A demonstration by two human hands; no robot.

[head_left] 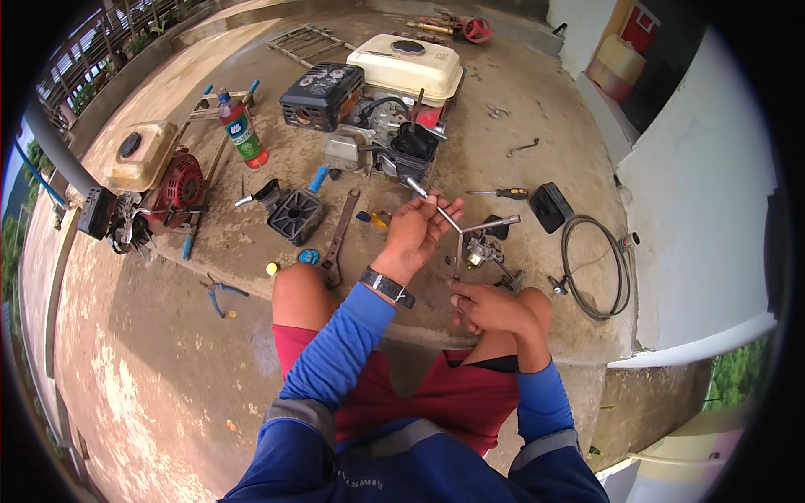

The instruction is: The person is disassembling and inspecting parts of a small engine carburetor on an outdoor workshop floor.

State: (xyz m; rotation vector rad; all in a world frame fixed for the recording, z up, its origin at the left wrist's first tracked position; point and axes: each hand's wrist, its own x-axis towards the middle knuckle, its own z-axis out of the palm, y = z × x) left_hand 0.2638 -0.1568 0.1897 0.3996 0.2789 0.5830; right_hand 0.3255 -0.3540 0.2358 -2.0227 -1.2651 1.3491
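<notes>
A three-armed socket wrench (490, 225) reaches from my hands to the small engine (394, 126) in front of me. One socket end meets the engine's near side, below a black part (415, 142). My left hand (412, 236) is closed loosely around that arm, thumb and fingers on the shaft. The lower arm of the wrench runs down to my right hand (488, 308), whose fingers are curled around its end. The third arm points right, above a metal carburetor (485, 250). The exact fit of the socket is too small to make out.
Left of the engine stand a soda bottle (241, 130) and a second engine (180, 180). An adjustable wrench (342, 230), an air filter housing (296, 216) and pliers (220, 293) lie nearby. At right are a screwdriver (499, 193), a black cover (550, 207), a coiled cable (625, 281) and a wall (696, 210).
</notes>
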